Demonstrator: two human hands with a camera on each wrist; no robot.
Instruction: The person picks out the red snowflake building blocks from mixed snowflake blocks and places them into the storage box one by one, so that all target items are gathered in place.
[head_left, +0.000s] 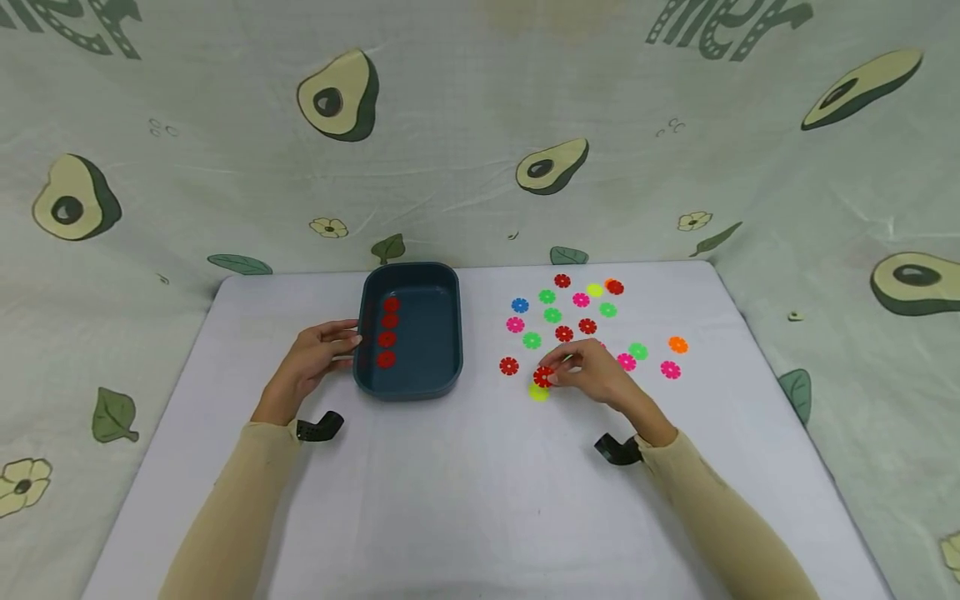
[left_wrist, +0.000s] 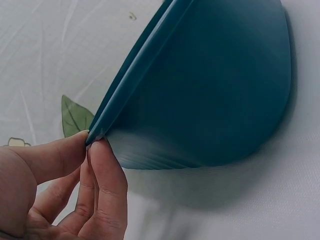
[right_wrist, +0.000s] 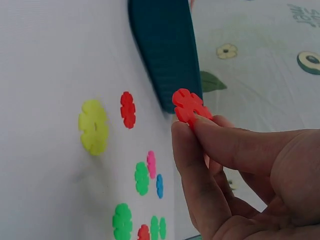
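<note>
Blue tray [head_left: 429, 333], just left of frame centre, contains four red discs [head_left: 387, 339]; left hand [head_left: 310, 358] pinches its rim. Right hand [head_left: 597, 372], right of centre, pinches a raised red disc [head_left: 543, 377]. Judged step: collecting reds; next calls for a leftward carry.

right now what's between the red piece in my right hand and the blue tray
In the head view, one loose red piece lies on the white table between the held red piece and the tray.
</note>
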